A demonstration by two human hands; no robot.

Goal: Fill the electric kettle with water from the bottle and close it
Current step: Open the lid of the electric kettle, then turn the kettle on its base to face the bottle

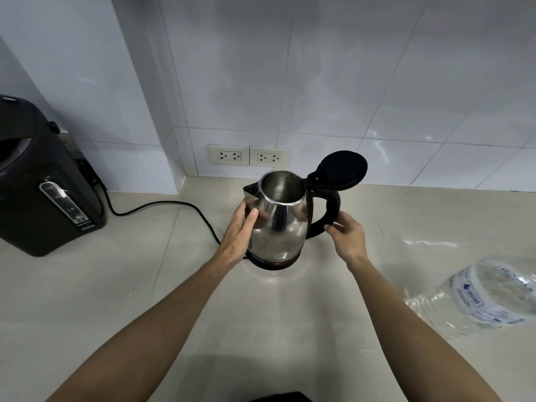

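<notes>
Left hand (238, 227) flat against kettle (278, 224), right hand (346, 236) grasping its handle (330, 210), on beige counter (116, 285) below white-tiled wall (348, 82).

The electric kettle (278, 224) is set on its base (274, 264) mid-counter (116, 285), before the wall sockets (249, 156). A thermo pot (43, 181) is placed far left; a water bottle (481, 297) is laid at right.

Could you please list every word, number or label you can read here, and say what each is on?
"3.0": on the black water boiler, below its level gauge.
Gauge numbers: too blurred.
Kettle base lettering: too small.
Bottle label: blue print, blurred, unreadable.
Sockets: no text.
</notes>
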